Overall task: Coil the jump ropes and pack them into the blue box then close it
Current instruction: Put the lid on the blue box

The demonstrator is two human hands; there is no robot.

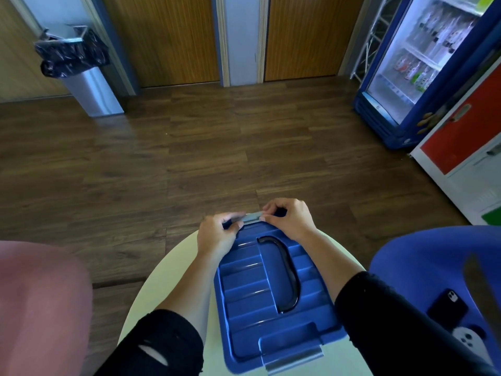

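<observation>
Blue pretty much everywhere in this one

The blue box in the lower middle has a ribbed, glossy top, a black handle, and a pale grey far latch and near latch. It sits on a cream tabletop over a dark brown wood-grain floor. The sleeves are black. At lower right there's a blue chair with a black phone, and at lower left a pink blur. Upper left is a silver bin with a black bag, and the doors up top are warm brown grain. Upper right is a blue fridge, next to a red-and-white cabinet.
</observation>
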